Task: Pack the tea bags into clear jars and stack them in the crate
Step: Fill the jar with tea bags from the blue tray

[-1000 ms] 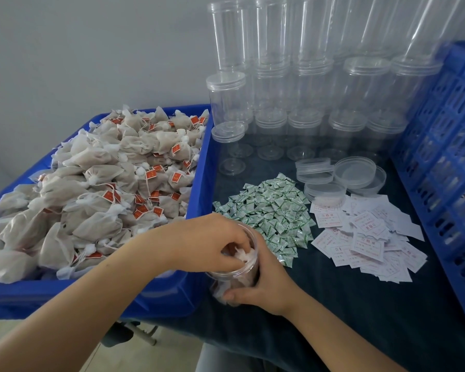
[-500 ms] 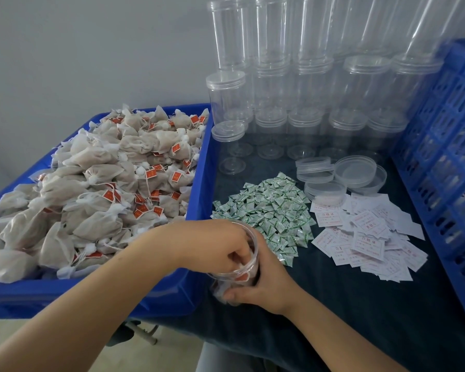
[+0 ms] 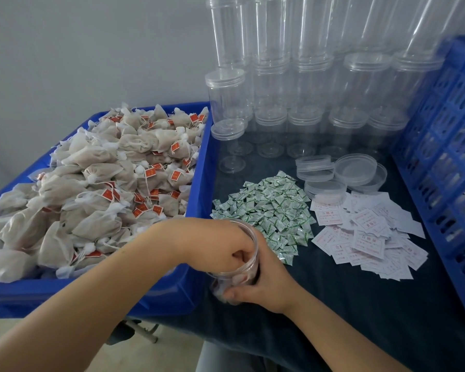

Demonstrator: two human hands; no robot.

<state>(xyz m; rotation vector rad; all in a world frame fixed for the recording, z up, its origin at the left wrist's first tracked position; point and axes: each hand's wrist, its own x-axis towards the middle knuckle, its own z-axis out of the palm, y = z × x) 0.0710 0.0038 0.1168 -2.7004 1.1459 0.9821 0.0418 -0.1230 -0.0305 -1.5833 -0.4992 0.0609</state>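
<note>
A clear jar [image 3: 249, 267] stands at the near edge of the dark table and has tea bags inside. My right hand [image 3: 266, 288] grips the jar from its right and lower side. My left hand [image 3: 212, 245] is over the mouth with its curled fingers down inside on a tea bag; the fingertips are hidden. A heap of beige tea bags [image 3: 105, 183] with red tags fills the blue tray [image 3: 199, 162] on the left. The blue crate [image 3: 446, 157] stands along the right edge.
Stacked empty clear jars [image 3: 279, 89] line the back of the table. Loose clear lids [image 3: 355, 167] lie in front of them. A pile of green-white sachets [image 3: 269, 210] and a spread of white paper slips [image 3: 365, 232] lie between the jar and the crate.
My left hand has pushed lower into the jar's mouth, and the white tea bag under its fingers has gone down inside. The right hand and the jar have stayed in place.
</note>
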